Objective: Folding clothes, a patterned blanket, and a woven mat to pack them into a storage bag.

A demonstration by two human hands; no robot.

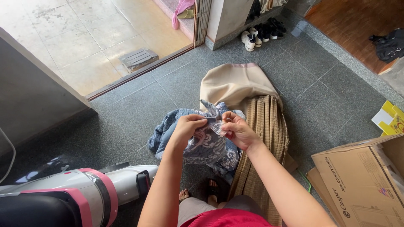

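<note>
Both hands are raised close together above the floor, and they pinch a small clear plastic bag (215, 122) between them. On one side the left hand (187, 128) closes its fingers on the edge of the bag, and on the other side the right hand (237, 131) grips it with thumb and fingers, so the two hands almost touch. Under the hands a blue patterned cloth (202, 145) lies in a heap on the grey tiled floor (126, 109). Beside it there is a striped tan cloth (263, 143), and a plain beige cloth (233, 82) is spread behind both. A white and pink machine (84, 189) stands at the near left edge of the floor. A cardboard box (362, 180) rests at the near right edge. Several shoes (261, 33) are lined at the far edge, near the wall.
</note>
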